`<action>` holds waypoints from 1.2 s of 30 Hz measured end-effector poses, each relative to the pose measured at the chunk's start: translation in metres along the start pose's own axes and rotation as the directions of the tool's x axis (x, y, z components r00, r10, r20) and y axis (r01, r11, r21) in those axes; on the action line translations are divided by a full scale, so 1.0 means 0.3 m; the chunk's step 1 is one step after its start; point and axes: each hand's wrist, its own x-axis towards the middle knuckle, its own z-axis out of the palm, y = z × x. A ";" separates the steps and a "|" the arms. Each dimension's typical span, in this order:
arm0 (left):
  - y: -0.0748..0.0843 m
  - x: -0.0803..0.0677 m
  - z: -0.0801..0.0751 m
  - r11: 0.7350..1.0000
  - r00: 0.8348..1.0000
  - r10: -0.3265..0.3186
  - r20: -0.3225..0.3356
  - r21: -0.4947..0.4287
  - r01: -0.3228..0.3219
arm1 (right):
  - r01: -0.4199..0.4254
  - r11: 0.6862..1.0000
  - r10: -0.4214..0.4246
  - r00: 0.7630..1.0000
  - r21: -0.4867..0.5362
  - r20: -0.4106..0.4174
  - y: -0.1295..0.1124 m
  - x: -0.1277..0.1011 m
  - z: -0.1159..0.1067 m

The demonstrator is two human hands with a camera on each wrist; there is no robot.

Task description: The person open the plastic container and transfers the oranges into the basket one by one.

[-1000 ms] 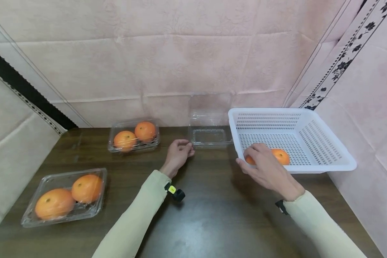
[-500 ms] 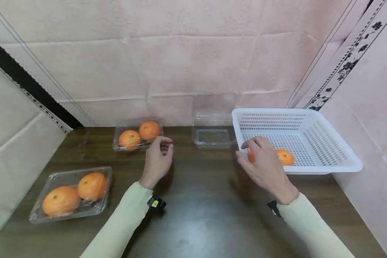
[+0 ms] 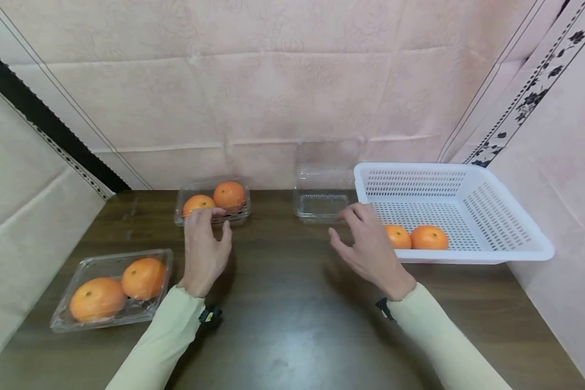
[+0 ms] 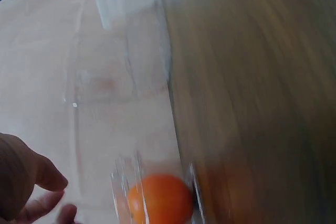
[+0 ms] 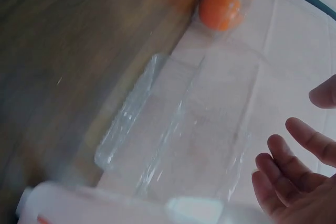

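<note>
A: Where is the left hand [image 3: 205,249]?

B: At the far clear clamshell [image 3: 213,201] — the closed one with two oranges inside. Its fingertips rest on the near edge of the lid, fingers spread and only lightly bent, nothing clamped in them.

A: And the right hand [image 3: 368,249]?

B: It hovers over the dark wooden table [image 3: 292,325], just left of the white basket [image 3: 468,216], fingers loose and apart, holding nothing. Its fingertips are near the open empty clamshell [image 3: 323,200], which stands against the wall with its lid up; I cannot tell whether they touch it.

A: What's in the basket?

B: Two oranges [image 3: 414,237], side by side by the near wall.

A: Anything else on the table?

B: A second closed clamshell [image 3: 112,287] at the near left, also with two oranges.

A: Any labels or writing?

B: None readable — the clamshells are plain clear plastic. The left wrist view, blurred, shows one orange [image 4: 157,200] behind plastic.
</note>
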 end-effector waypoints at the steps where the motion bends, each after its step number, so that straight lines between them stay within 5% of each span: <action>1: -0.005 0.003 -0.009 0.999 1.000 -0.018 -0.002 0.034 0.018 | 0.003 1.000 -0.003 1.000 0.009 0.008 -0.005 0.007 0.010; 7: -0.027 0.031 -0.059 0.982 0.995 -0.094 0.016 0.167 0.090 | 0.015 0.997 -0.018 0.999 0.074 0.046 -0.041 0.066 0.067; 15: -0.065 0.074 -0.094 0.967 0.983 -0.156 0.097 0.215 0.133 | 0.042 0.995 -0.046 0.998 0.094 0.045 -0.062 0.131 0.144; 24: -0.103 0.093 -0.066 0.938 0.945 -0.272 0.181 0.269 0.219 | 0.004 0.990 -0.021 0.993 0.143 0.117 -0.087 0.170 0.240; 36: -0.126 0.116 -0.039 0.927 0.924 -0.332 0.189 0.244 0.283 | -0.068 0.981 0.037 0.985 0.184 0.166 -0.146 0.234 0.358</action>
